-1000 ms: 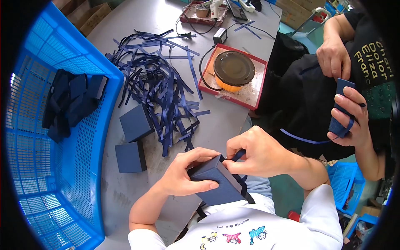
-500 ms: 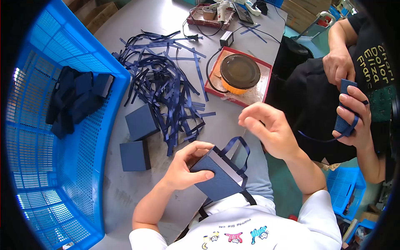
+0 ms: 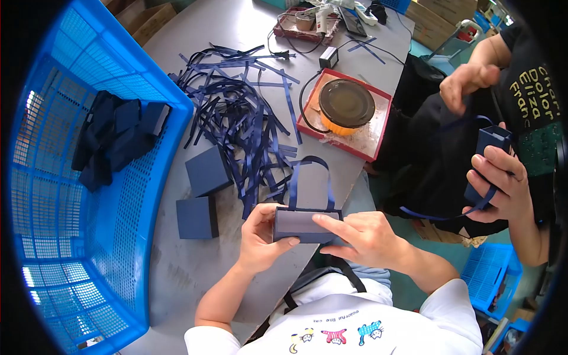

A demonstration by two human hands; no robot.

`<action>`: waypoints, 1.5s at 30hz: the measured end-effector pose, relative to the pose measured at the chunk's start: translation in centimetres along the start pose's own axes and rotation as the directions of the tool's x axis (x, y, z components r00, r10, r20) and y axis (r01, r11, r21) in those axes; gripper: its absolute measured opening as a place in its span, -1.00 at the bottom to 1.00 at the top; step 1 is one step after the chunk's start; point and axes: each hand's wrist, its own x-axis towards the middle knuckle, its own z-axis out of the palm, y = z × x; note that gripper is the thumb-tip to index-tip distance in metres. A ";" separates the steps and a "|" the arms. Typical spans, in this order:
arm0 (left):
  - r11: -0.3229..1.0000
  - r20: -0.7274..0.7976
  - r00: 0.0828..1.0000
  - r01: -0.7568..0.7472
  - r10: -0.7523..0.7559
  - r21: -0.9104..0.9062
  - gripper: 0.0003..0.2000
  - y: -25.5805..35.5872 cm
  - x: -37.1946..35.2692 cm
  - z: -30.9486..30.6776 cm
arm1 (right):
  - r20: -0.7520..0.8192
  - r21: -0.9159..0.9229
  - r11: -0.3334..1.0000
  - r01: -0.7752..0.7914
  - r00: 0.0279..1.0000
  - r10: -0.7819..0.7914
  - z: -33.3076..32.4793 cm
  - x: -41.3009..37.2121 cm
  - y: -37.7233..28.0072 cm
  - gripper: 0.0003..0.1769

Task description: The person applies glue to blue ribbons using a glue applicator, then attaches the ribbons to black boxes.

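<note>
- The box (image 3: 305, 225) is held over the near edge of the table (image 3: 195, 278), in front of the person's chest, its long side level, seemingly so that its face turns up to the eyes
- The left hand (image 3: 260, 236) is closed on the box's left end, thumb along the lower edge and fingers over the top; this clamp looks meant to keep the box from turning
- The right hand (image 3: 361, 236) holds the right end, forefinger stretched flat across the face and the other fingers curled beneath; it is probably pressing something down there, though what cannot be told
- A ribbon (image 3: 309, 171) rises from the box top in an arched loop; neither hand touches the arch, so it stands slack
- The ribbon pile (image 3: 242, 118) lies just beyond, likely kept close for easy reach, with two spare boxes (image 3: 207, 171) beside it
- The crate (image 3: 89, 248) at the left holds a heap of dark pieces (image 3: 115, 142), kept apart from the boxes on the table
- A tray (image 3: 373, 151) with a corded pot (image 3: 346, 105) sits between the two people, in reach of both
- A co-worker's hand (image 3: 497, 186) at the right grips a second box (image 3: 488, 145) with ribbon trailing
</note>
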 end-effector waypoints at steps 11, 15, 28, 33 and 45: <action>0.994 -0.099 0.995 0.040 -0.030 0.103 -0.46 -3.0 -0.1 -1.8 | 0.006 -0.034 0.999 -0.030 1.000 0.031 0.8 -0.4 0.2 -0.22; 0.839 -0.273 0.854 -0.289 0.444 0.461 -0.56 0.0 -0.2 -1.8 | 0.010 -0.091 0.996 -0.011 1.000 0.012 0.8 -0.5 0.1 -0.24; 0.944 -0.097 0.982 0.181 -0.160 0.276 -0.74 3.8 -0.9 3.4 | 0.020 -0.278 0.953 0.120 0.993 -0.119 2.0 0.2 -1.9 -0.45; 0.984 0.070 0.983 0.173 -0.170 -0.032 -0.88 4.0 -1.2 3.1 | -0.001 -0.284 0.953 0.102 0.994 -0.106 2.7 -0.1 -1.9 -0.46; 0.985 0.155 0.986 0.039 -0.065 0.166 -0.93 4.0 -1.4 2.7 | 0.028 -0.210 0.975 0.074 0.997 -0.069 2.0 -0.3 -2.3 -0.28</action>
